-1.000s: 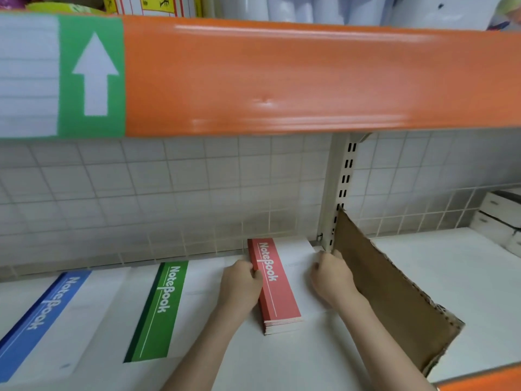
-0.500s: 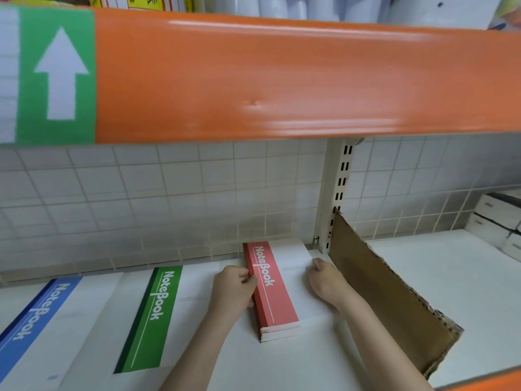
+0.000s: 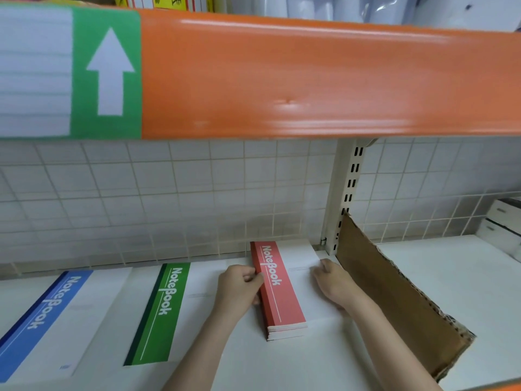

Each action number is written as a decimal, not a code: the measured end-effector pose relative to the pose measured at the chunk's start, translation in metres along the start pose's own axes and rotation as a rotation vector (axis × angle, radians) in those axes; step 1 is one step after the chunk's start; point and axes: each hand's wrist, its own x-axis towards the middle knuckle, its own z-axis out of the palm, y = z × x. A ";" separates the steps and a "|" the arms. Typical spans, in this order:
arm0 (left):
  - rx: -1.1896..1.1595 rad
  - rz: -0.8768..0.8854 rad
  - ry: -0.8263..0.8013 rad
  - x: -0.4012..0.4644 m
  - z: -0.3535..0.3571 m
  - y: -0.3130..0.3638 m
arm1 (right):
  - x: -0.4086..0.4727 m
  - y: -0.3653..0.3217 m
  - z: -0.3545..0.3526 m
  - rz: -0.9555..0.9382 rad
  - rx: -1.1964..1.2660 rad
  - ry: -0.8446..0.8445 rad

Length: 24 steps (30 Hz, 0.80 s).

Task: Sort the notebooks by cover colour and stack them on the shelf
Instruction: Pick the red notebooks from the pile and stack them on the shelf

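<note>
A stack of several red-striped notebooks (image 3: 277, 289) lies on the white shelf (image 3: 310, 365), against the tiled back wall. My left hand (image 3: 239, 289) grips the stack's left spine edge, fingers curled on it. On the stack's right edge rests my right hand (image 3: 334, 286), its fingertips touching the white cover. A green-striped notebook (image 3: 160, 314) lies flat to the left. Farther left is a blue-striped notebook (image 3: 39, 320), partly cut off by the frame.
A brown cardboard divider (image 3: 394, 300) stands just right of the red stack, beside a slotted upright post (image 3: 345, 198). An orange shelf rail (image 3: 310, 77) with a green arrow label hangs overhead. White boxes (image 3: 504, 224) sit at the far right.
Both hands stay at the red stack's sides; the left hand shifted slightly forward along the spine. The view swung left, then back right.
</note>
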 end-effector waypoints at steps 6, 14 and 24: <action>0.111 -0.015 0.043 -0.006 0.007 0.000 | 0.004 0.008 0.000 -0.016 0.054 0.044; 0.264 0.062 0.079 -0.009 0.011 0.000 | -0.001 0.006 0.003 -0.021 -0.001 0.050; 0.457 0.033 -0.038 -0.002 -0.014 0.011 | -0.018 -0.023 0.000 -0.007 -0.193 0.137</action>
